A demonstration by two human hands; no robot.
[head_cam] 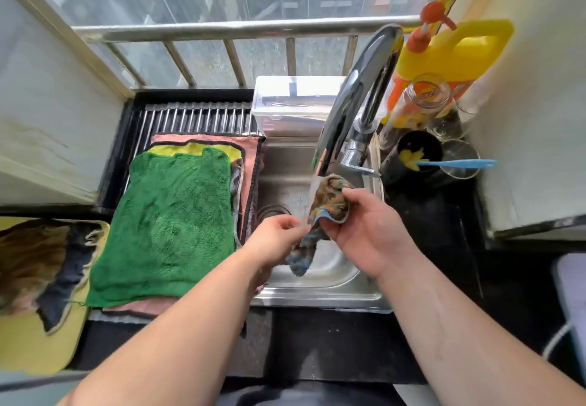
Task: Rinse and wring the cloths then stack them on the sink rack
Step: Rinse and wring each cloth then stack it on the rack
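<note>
The patterned cloth [331, 199], a nubby weave of orange, brown and blue, is over the steel sink [317, 293], just under the spout of the curved chrome faucet [355, 98]. It is bunched into a rope. Its long axis runs from the spout down and to the left, and the loose lower end hangs over the basin. The right hand [364, 234] grips the upper bunch with curled fingers. The left hand [276, 240] pinches the cloth lower down.

Left of the basin, a rack [196, 117] of metal bars carries a flat stack. A shaggy green cloth [168, 225] lies on top, with yellow and pink edges showing beneath. Further left is a heap of brown and dark cloths [41, 263]. Behind the sink sits a clear plastic box [291, 104]. On the right are a yellow jug [459, 53] with an orange pump, and a black cup [418, 152] holding a blue-handled brush [456, 163].
</note>
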